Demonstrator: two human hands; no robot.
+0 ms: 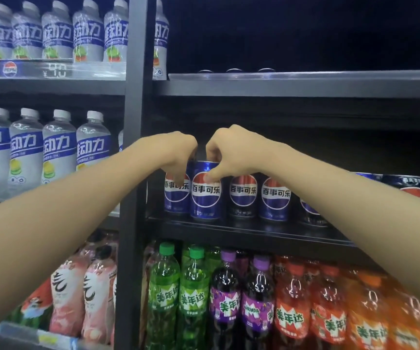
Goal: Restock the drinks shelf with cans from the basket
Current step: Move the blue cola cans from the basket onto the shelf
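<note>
A row of blue Pepsi cans stands on the dark middle shelf (241, 229). My left hand (178, 152) reaches from above and grips the top of the leftmost can (175, 198). My right hand (226, 152) holds the top of the second can (205, 195), thumb on its front. Two more cans (243, 195) (275, 198) stand upright to the right, and further cans sit partly behind my right forearm. The basket is out of view.
A black upright post (134, 147) separates this bay from the white sports-drink bottles (57, 145) on the left. Green, purple and orange Mirinda bottles (226, 304) fill the shelf below. On the dark shelf above (292, 84) only several can tops show.
</note>
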